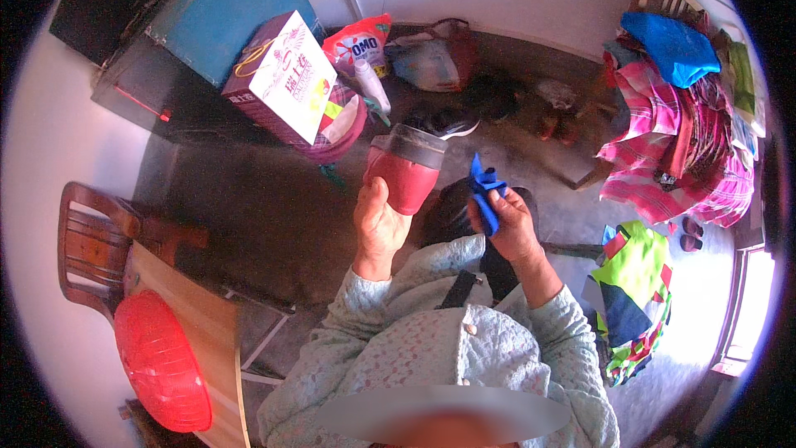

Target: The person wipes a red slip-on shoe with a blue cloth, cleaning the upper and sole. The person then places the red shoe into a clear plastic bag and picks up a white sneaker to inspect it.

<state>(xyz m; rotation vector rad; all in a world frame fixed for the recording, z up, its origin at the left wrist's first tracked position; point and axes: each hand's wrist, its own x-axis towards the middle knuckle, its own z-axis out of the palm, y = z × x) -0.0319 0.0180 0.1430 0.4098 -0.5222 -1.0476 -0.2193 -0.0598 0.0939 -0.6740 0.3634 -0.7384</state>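
My left hand [380, 220] is wrapped round a red cup [412, 182] with a wide dark grey band at its rim. The cup is raised in front of me and tilted slightly. To the right of it, my right hand [512, 226] pinches a crumpled blue cloth [486, 191], whose ends stick up and hang down from the fingers. Cloth and cup are apart. The inside of the cup is hidden.
A red plastic basket [162, 361] sits on a wooden board [195, 307] at lower left, beside a wooden chair [95, 241]. Ahead stand a white box [290, 75] and a detergent bag [361, 46]. Checked pink fabric [655, 141] and a bright green cloth pile [637, 274] lie right.
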